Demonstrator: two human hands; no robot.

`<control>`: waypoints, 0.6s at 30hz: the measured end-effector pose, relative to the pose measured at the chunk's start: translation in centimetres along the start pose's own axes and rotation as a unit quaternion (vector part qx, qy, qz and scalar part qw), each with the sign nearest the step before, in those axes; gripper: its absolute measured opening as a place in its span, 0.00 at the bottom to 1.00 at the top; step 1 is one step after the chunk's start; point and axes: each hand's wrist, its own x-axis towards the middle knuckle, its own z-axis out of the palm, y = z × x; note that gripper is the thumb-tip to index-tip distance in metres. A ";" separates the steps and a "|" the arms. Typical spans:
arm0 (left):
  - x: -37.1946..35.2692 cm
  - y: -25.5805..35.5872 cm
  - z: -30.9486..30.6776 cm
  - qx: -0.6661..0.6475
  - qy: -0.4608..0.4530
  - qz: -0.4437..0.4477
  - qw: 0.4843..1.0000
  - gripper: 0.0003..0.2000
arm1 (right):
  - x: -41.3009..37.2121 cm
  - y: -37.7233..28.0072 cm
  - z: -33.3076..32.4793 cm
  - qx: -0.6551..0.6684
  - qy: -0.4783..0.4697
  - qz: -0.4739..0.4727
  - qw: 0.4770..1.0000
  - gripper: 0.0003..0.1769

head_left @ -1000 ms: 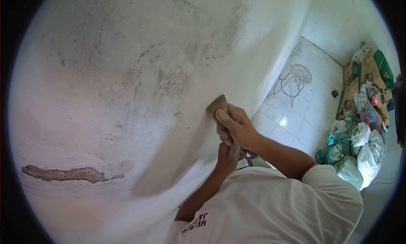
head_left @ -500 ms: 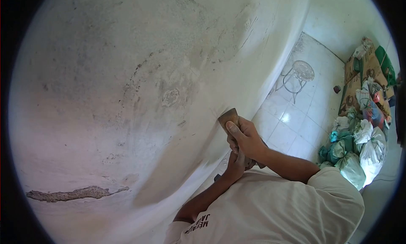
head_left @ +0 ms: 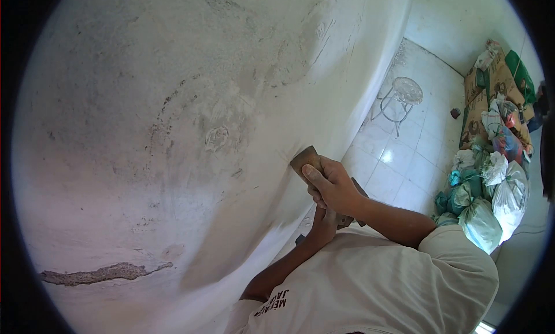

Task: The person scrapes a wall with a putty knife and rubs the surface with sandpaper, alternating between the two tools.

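Your right hand (head_left: pixel 333 186) is closed on the scraper (head_left: pixel 304 160), thumb laid along its flat face and pointing toward the blade's edge, the other fingers curled underneath. The scraper sticks out past your fingertips toward the wall (head_left: pixel 173 131), tilted, with its front edge at the plaster; you can't tell from this angle whether it actually touches.

Your right forearm (head_left: pixel 390 217) comes in from the right sleeve (head_left: pixel 457 253), bent at the elbow, and runs up and to the left across the front of your shirt (head_left: pixel 381 288). Your left forearm (head_left: pixel 286 267) rises from the lower left on a slant, so the two arms meet in front of your chest.

Your left hand (head_left: pixel 325 225) sits just below the right one, nearer your body, and the two overlap in view. Its fingers are partly hidden, so it is not possible to tell what they grip or how tightly. A dark piece (head_left: pixel 359 188) shows behind your right wrist, mostly covered.

Left of your hands, the wall carries grey smudges and, low down, a rough crack (head_left: pixel 95 274). Right of them, well apart, a round stool (head_left: pixel 407 91) stands on the tiled floor (head_left: pixel 399 175), with tied bags (head_left: pixel 481 223) piled farther right.
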 end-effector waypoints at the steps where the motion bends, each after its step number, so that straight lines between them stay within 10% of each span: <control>1: 0.3 -0.2 -0.3 -0.011 -0.024 -0.027 0.999 0.23 | -0.1 0.1 0.1 -0.013 0.012 -0.018 1.000 0.18; 6: 0.8 -1.1 1.1 0.130 0.070 0.135 0.980 0.23 | 0.3 -0.4 -1.1 -0.004 -0.034 0.010 0.999 0.17; 11: -0.3 0.9 1.3 -0.069 0.028 -0.017 0.997 0.21 | 0.5 -0.3 -1.4 0.055 -0.070 0.035 0.995 0.17; 18: 1.2 1.4 0.5 -0.124 0.043 0.078 0.988 0.16 | 0.0 -4.2 1.0 -0.038 -0.068 -0.068 0.995 0.16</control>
